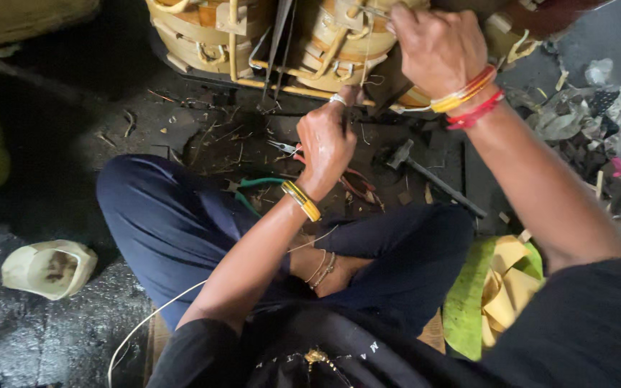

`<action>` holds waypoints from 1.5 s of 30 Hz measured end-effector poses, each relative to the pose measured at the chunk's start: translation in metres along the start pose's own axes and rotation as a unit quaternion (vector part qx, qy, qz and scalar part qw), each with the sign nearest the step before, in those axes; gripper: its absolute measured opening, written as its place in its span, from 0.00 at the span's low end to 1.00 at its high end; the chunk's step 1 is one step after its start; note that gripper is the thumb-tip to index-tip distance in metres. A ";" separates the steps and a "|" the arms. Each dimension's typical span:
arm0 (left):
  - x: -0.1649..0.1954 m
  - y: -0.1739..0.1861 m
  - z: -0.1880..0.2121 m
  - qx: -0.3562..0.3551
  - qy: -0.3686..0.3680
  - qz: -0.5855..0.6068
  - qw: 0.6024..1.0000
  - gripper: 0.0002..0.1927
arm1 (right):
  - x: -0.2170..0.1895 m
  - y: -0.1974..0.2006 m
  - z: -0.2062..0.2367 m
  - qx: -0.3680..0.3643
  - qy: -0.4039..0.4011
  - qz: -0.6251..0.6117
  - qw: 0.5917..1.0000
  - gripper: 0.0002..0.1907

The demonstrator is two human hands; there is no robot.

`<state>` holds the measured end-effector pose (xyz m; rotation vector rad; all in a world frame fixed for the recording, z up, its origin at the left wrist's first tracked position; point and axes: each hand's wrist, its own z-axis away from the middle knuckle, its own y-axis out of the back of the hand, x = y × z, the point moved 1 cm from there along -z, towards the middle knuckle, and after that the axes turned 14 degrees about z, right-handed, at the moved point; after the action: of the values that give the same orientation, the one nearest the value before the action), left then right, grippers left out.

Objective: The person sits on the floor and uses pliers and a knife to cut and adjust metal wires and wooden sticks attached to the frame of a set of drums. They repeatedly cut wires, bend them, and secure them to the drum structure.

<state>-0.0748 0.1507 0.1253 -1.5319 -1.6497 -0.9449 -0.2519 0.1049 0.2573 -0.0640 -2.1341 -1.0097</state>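
Observation:
I sit cross-legged on a dark floor, facing two coils wrapped in yellow tape point(339, 43). My right hand point(436, 47), with red and orange bangles at the wrist, is raised against the right coil's top, closed on a thin metal piece point(374, 10). My left hand point(325, 140), wearing a ring and a yellow bangle, is lower, at the coil's base. Its fingers are curled and its thumb points up. It seems to pinch a thin wire point(365, 72) that runs up towards the right hand.
Red-handled pliers point(357, 183) and green-handled pliers point(253, 185) lie under my left hand. A hammer point(433, 176) lies to the right. Yellow tape scraps on a green sheet point(504, 287) sit by my right knee. There is a pale cup point(48, 267) at left and a debris pile point(576, 122) at right.

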 end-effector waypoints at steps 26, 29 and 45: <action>0.008 -0.029 0.009 -0.003 0.174 0.360 0.917 0.08 | 0.032 -0.014 -0.003 -0.099 0.096 0.062 0.989 0.04; 0.003 -0.034 0.009 -0.027 0.265 0.539 0.799 0.09 | 0.031 -0.013 -0.006 -0.026 0.156 0.047 0.986 0.02; 0.040 -0.027 -0.001 -0.047 -0.207 -0.494 0.843 0.11 | 0.001 0.009 -0.007 -0.083 0.117 0.167 0.976 0.06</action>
<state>-0.1045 0.1688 0.1589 -0.8904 -2.8560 -1.2466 -0.2450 0.1057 0.2663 -0.3559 -1.7499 -0.9418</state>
